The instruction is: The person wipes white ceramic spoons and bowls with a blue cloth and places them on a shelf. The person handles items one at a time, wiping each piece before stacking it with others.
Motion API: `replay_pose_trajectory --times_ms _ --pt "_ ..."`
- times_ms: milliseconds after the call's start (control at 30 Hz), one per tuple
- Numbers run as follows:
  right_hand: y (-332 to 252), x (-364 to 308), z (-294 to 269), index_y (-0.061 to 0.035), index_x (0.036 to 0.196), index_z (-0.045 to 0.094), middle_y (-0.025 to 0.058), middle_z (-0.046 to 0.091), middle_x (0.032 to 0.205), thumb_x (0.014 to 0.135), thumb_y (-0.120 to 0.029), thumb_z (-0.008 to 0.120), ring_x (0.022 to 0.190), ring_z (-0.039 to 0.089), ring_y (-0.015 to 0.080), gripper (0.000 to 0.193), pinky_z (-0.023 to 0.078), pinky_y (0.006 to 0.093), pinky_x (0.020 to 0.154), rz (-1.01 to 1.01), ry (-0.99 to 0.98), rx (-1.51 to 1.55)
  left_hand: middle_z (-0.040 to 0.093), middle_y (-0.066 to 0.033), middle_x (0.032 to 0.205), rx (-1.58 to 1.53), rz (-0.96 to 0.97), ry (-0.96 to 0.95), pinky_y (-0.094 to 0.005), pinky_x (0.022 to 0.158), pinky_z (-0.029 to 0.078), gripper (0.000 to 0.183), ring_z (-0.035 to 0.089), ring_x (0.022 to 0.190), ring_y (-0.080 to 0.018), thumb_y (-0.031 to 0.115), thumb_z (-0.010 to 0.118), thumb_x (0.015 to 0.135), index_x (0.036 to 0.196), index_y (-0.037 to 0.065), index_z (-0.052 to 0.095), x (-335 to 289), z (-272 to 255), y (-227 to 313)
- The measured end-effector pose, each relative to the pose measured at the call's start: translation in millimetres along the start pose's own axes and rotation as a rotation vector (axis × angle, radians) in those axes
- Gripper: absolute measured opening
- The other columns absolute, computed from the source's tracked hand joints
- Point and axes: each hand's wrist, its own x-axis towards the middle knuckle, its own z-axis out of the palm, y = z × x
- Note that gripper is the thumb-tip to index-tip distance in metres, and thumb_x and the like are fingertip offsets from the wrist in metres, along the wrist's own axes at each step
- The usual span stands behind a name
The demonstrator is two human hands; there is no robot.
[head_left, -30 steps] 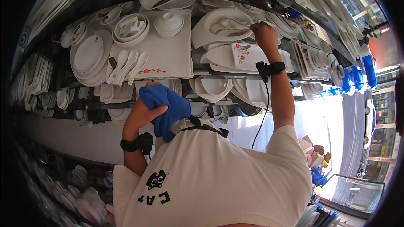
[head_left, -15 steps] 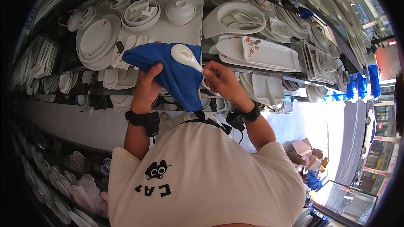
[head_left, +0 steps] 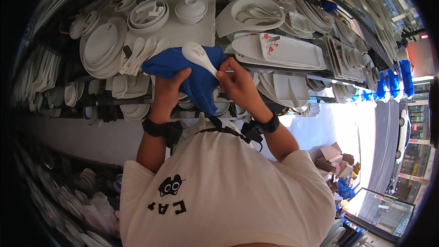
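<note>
The white spoon [head_left: 198,56] lies over the blue cloth [head_left: 201,84], its long axis slanting from far left to near right, where the right hand [head_left: 238,85], the nearer one, pinches its handle [head_left: 210,67]; the left hand [head_left: 170,90] grips the cloth

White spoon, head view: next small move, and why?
Probably fold the blue cloth over the white spoon: the right hand pinches its handle end, the left hand holds the cloth beneath, and the spoon's camera-facing side lies uncovered.
</note>
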Motion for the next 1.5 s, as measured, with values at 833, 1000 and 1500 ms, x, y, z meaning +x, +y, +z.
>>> replay_pose_trajectory --times_ms 833,1000,1500 --pt "5 -23 5 -0.0062 0.095 0.066 0.0095 0.063 0.098 0.075 0.01 0.065 0.078 0.064 0.0268 0.026 0.053 0.0341 0.065 -0.653 0.381 -0.351 0.053 -0.0093 0.132 -0.659 -0.336 -0.102 -0.0423 0.106 0.038 0.047 0.048 0.125 -0.0255 0.025 0.063 0.091 0.132 0.006 0.048 11 -3 2" --pt "6 -21 6 -0.0064 0.091 0.068 0.0085 0.068 0.095 0.076 0.006 0.069 0.079 0.068 0.0234 0.02 0.054 0.0312 0.066 -0.611 0.268 -0.425 0.058 -0.007 0.12 -0.313 -0.159 -0.082 -0.0357 0.097 0.045 0.045 0.055 0.114 -0.0196 0.013 0.071 0.085 0.125 0.006 0.052 14 7 -7" --pt "8 0 -2 -0.0038 0.094 0.063 0.0153 0.063 0.066 0.088 -0.01 0.063 0.059 0.064 0.0316 0.009 0.047 0.0353 0.054 -0.228 0.248 -0.24 0.05 -0.0082 0.131 -0.667 -0.191 -0.403 -0.0372 0.105 0.037 0.049 0.047 0.123 -0.0196 0.017 0.062 0.093 0.135 0.004 0.041 16 -1 -6"
